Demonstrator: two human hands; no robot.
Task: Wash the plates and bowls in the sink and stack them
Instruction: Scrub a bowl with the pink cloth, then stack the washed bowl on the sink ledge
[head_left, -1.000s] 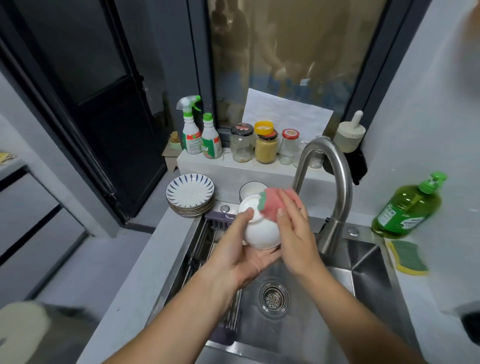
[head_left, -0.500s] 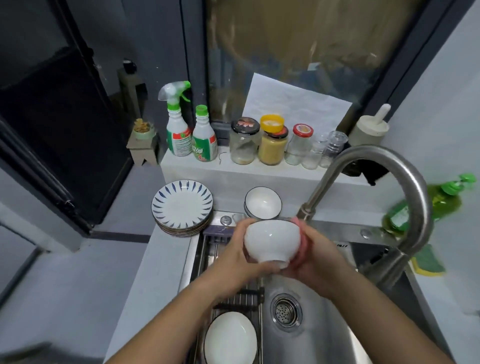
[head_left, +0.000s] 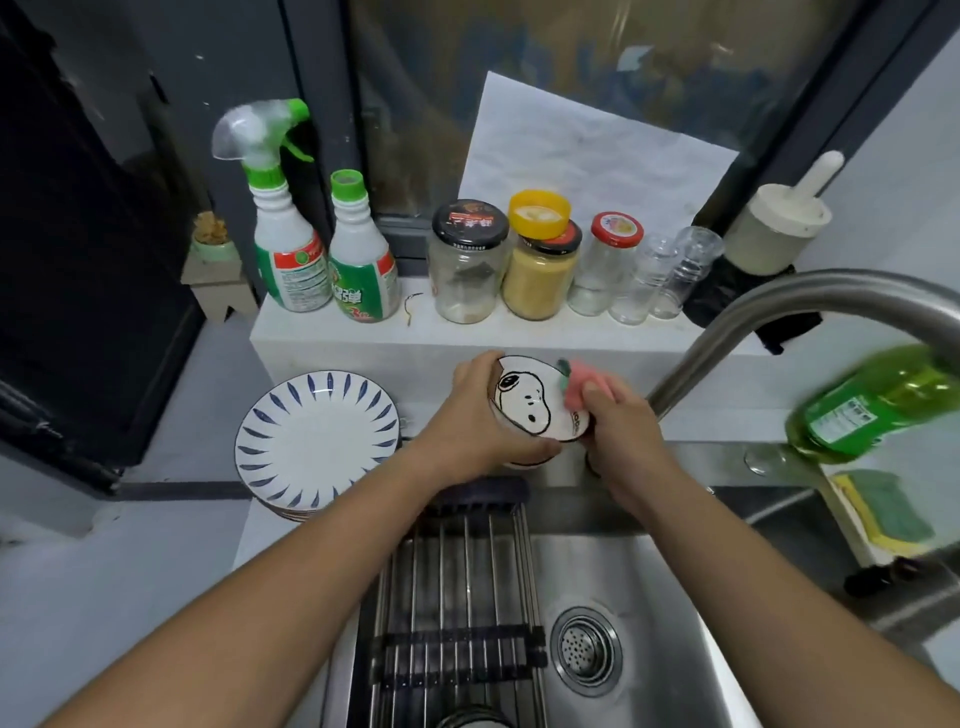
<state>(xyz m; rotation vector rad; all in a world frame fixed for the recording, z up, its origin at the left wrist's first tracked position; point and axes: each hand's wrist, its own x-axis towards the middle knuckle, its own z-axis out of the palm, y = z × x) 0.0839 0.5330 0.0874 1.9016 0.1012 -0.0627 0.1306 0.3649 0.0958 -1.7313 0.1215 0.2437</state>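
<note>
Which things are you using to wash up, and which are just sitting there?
In use: left hand, bowl, right hand, pink sponge, sink, plate stack.
Just sitting: spray bottle, jars, green sponge.

White cartoon-dog bowl (head_left: 524, 410) tilted, blue-striped plates (head_left: 317, 441) stacked beside it

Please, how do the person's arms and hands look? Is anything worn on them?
The left arm and the right arm are bare as far as the picture shows; no sleeves appear. The left hand and the right hand wear no gloves. No watch, bracelet or ring is visible.
</note>
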